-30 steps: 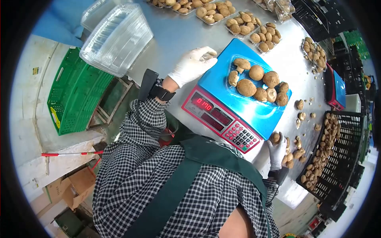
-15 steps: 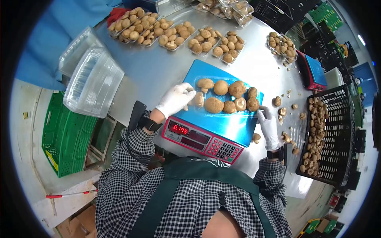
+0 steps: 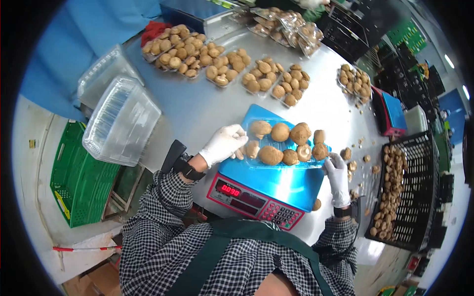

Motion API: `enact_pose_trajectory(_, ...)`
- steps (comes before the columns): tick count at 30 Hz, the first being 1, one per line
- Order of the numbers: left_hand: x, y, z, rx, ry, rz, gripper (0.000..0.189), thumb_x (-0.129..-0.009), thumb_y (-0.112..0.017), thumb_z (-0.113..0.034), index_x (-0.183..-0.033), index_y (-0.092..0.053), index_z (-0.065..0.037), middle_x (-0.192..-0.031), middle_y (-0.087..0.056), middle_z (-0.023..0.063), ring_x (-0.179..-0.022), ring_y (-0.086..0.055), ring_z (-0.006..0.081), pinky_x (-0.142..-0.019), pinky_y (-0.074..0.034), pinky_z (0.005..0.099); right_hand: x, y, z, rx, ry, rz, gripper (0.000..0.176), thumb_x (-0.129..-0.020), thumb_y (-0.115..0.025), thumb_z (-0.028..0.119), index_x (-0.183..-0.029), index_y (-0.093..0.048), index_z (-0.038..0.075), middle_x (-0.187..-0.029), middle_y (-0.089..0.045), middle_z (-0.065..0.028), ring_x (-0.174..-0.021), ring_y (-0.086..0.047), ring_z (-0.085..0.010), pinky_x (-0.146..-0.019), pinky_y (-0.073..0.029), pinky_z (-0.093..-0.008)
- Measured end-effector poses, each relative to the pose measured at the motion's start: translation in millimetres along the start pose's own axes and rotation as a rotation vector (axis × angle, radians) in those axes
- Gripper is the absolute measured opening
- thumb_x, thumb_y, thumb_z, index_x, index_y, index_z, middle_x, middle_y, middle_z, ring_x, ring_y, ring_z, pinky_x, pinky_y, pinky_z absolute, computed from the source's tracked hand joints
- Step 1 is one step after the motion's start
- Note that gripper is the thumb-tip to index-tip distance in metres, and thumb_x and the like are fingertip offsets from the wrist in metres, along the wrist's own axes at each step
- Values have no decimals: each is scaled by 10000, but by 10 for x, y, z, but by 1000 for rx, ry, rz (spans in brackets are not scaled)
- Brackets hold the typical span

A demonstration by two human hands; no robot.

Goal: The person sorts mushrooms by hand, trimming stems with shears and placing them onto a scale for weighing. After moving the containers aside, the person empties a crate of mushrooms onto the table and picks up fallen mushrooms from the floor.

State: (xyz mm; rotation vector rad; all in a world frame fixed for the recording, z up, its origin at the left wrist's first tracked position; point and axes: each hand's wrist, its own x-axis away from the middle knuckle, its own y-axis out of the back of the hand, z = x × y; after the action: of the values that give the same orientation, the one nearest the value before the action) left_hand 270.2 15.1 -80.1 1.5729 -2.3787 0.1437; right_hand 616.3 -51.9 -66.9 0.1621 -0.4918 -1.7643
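Observation:
A clear plastic tray of brown-capped mushrooms in two rows is over the blue plate of a red digital scale. My left hand, in a white glove, has its fingers closed at the tray's left end. At the right end, the gloved fingers of my right hand pinch the tray's rim. The scale's display reads 0.090 in red digits. Whether the tray's underside still touches the plate is hidden.
Filled mushroom trays line the back of the metal table, near bagged packs. Stacked empty trays stand left, above green crates. Loose mushrooms, a second scale and a black crate of mushrooms are right.
The scale reading has dropped from 0.175 to 0.090. The camera view has shifted, so the table sits lower in the picture. My right fingers have closed more on the tray's rim.

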Motion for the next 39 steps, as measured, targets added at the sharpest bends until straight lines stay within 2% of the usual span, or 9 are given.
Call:
enact_pose_trajectory(9, -587, 805, -179, 2, -86, -137, 187, -933, -540, -190, -983, -547, -10, -759, -643, 78, -584, -628, 130, -457, -443, 221, -1321, -569, 702, 79, 105, 156, 313, -878, -520, 125, -1141, -564, -37, -725, -600, -30, -614, -514, -70, -539, -396, -208)
enact_pose_trajectory(14, -1092, 1243, 43, -26, -86, -293, 186, -924, -560, -198, -979, -562, -20, -782, -630, 66, -589, -647, 140, -443, -436, 227, -2363, -1175, 655, -2, 185, 265, 240, -909, -541, 108, -1108, -575, -21, -783, -613, -39, -660, -561, -87, -573, -451, -219)
enact_pose_trajectory(16, -1285, 1286, 173, -29, -81, -368, 183, -921, -568, -205, -965, -567, -27, -788, -619, 56, -583, -655, 146, -433, -429, 227, -2750, -1386, 591, 104, 280, 237, 210, -904, -556, 92, -1080, -588, -18, -838, -614, -38, -677, -568, -96, -583, -460, -220)
enact_pose_trajectory(20, -1524, 1342, 248, 130, -42, -401, 179, -920, -567, -201, -954, -564, -25, -778, -615, 52, -566, -651, 148, -427, -424, 222, -3370, -1704, 522, 61, 199, 249, 209, -894, -552, 100, -1055, -611, -19, -798, -606, -16, -674, -540, -87, -596, -439, -218)
enact_pose_trajectory(26, -1859, 1439, 322, 165, -54, -472, 175, -924, -569, -190, -948, -562, -17, -783, -638, 64, -559, -647, 142, -417, -415, 215, -3731, -1983, 664, 53, 164, 244, 228, -891, -552, 109, -1061, -619, -29, -771, -624, -34, -680, -560, -107, -624, -458, -242)
enact_pose_trajectory(28, -1891, 1424, 314, 218, -58, -465, 177, -925, -568, -189, -949, -563, -15, -776, -640, 63, -561, -647, 141, -417, -415, 215, -3852, -2064, 592, 221, 428, 153, 230, -897, -551, 127, -1049, -632, -25, -784, -641, -66, -669, -572, -110, -607, -462, -253)
enact_pose_trajectory(34, -1878, 1406, 314, 120, -37, -494, 202, -925, -574, -205, -956, -564, -6, -761, -630, 52, -547, -648, 141, -410, -408, 209, -3822, -2057, 612, 301, 334, 132, 240, -900, -571, 168, -1045, -641, -10, -816, -663, -87, -736, -610, -151, -693, -485, -287)
enact_pose_trajectory(36, -1865, 1405, 304, 119, -32, -490, 208, -926, -574, -209, -960, -564, -4, -760, -629, 55, -547, -648, 141, -409, -407, 208, -3867, -2064, 538, 334, 532, 88, 240, -905, -575, 182, -1050, -644, 4, -824, -669, -102, -755, -617, -161, -703, -483, -289)
enact_pose_trajectory(39, -1831, 1411, 328, 108, -33, -480, 222, -932, -569, -221, -972, -562, -3, -761, -632, 62, -554, -649, 141, -412, -405, 204, -3841, -2029, 552, 312, 441, 124, 266, -901, -589, 209, -1080, -629, 17, -849, -675, -122, -771, -620, -182, -721, -487, -297)
